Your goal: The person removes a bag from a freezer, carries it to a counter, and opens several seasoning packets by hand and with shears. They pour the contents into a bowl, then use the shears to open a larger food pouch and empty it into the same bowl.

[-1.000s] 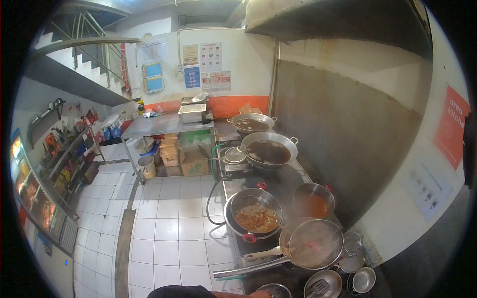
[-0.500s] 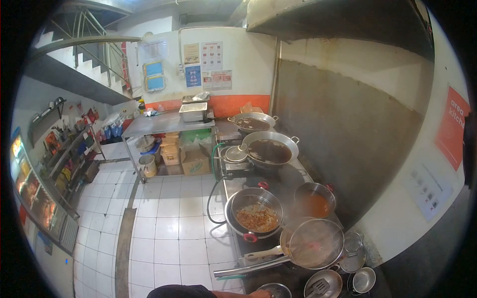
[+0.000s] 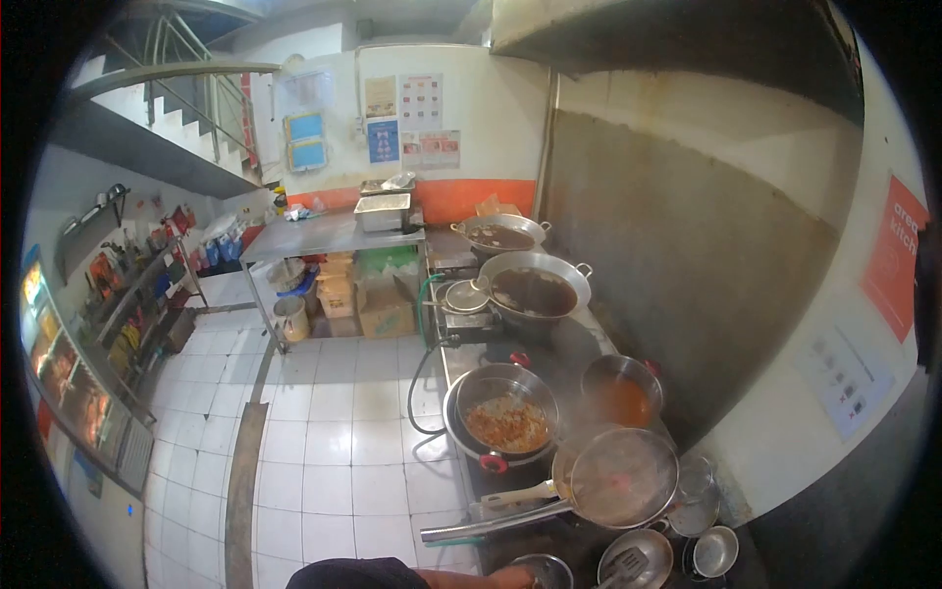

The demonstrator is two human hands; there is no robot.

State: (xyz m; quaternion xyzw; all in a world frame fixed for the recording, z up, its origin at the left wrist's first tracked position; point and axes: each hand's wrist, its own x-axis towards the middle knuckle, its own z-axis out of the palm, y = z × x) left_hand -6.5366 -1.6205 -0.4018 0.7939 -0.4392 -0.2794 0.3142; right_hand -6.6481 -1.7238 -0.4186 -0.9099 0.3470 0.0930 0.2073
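Note:
At the bottom edge, a dark sleeve and bare forearm reach rightward. They end in my left hand, which is at the left rim of a round metal bowl. The frame edge cuts off most of the fingers, so their grip does not show. My right hand is out of view. To the right of the bowl, a frying pan has a slotted spatula lying in it. Above it, a large round strainer with a long metal handle covers a steaming pan with a light handle.
Farther along the stove are a pan of browned food, a pot of orange liquid, and two large woks of dark oil. A small metal pot stands at right. A steel table is at the back.
The view has shifted slightly. My forearm and hand show a little more at the bottom edge, still beside the metal bowl. The pans on the stove stay where they were.

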